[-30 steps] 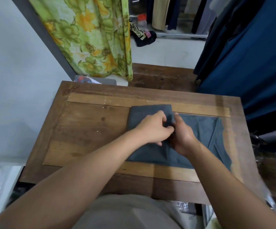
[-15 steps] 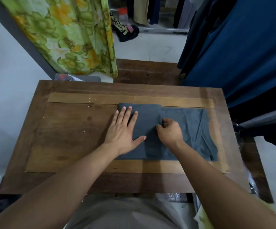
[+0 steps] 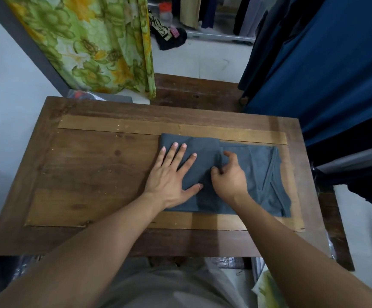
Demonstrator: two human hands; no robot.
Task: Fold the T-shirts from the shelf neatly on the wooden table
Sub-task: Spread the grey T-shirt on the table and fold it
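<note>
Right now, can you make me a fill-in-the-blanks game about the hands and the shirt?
The T-shirt is coloured ___. It lies on a table made of ___. The left hand rests flat on it, but the right hand has fingers that are ___.
Missing words: gray, wood, curled.

A grey T-shirt (image 3: 254,174) lies flat on the wooden table (image 3: 91,174), a little right of the middle and partly folded. Its left part is doubled over into a thicker, neat rectangular panel, whose far edge sits slightly farther back than the rest. The right part is a thinner spread of cloth, with a stitched seam running slantwise close to its right edge. The near edge lies along the paler strip of the tabletop.
</note>
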